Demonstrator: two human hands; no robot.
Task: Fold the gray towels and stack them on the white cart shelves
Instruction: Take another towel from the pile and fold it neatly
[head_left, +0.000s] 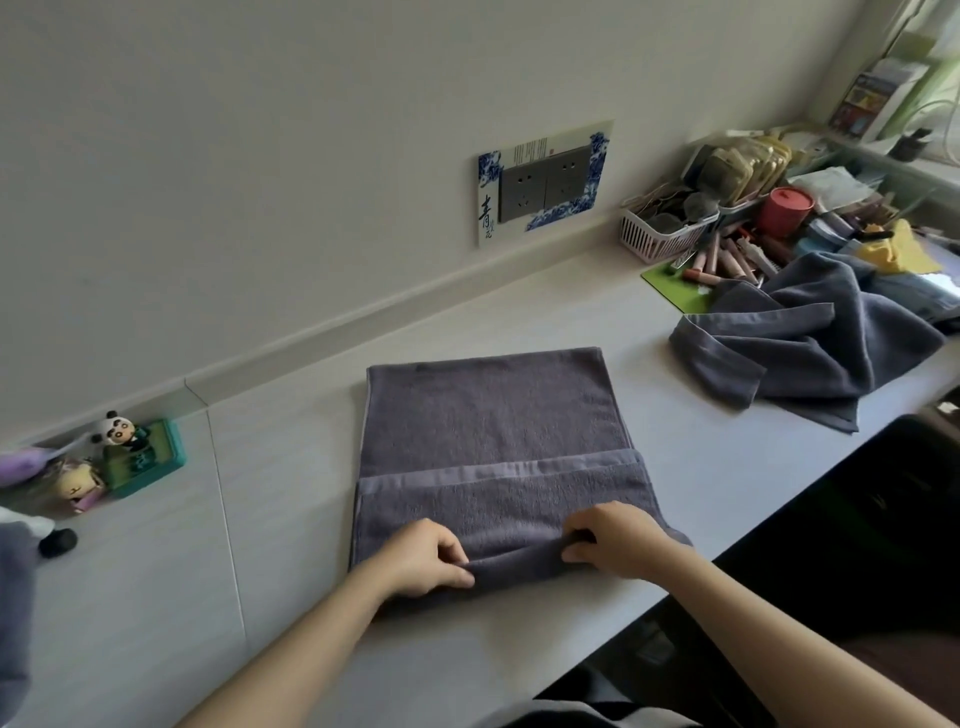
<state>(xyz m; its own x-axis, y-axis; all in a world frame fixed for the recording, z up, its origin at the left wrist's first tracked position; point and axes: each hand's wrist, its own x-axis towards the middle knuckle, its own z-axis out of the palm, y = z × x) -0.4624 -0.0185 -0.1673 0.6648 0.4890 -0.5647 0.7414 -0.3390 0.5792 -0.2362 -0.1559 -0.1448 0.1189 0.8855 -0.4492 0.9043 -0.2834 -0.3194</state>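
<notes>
Figurines sit at the far left of the desk, against the wall. Right of them, mid-desk, lies the towel, flat, its near part doubled over with a hem band running across. Along the towel's near edge a raised roll of cloth runs between the two hands. Left hand pinches the roll's left end, thumb and fingers curled round the fabric. Right hand grips the roll's right end the same way, fingers tucked under the fold. Beyond it, at the far right, a second towel lies crumpled beside a pink basket, a red cup and scattered clutter.
</notes>
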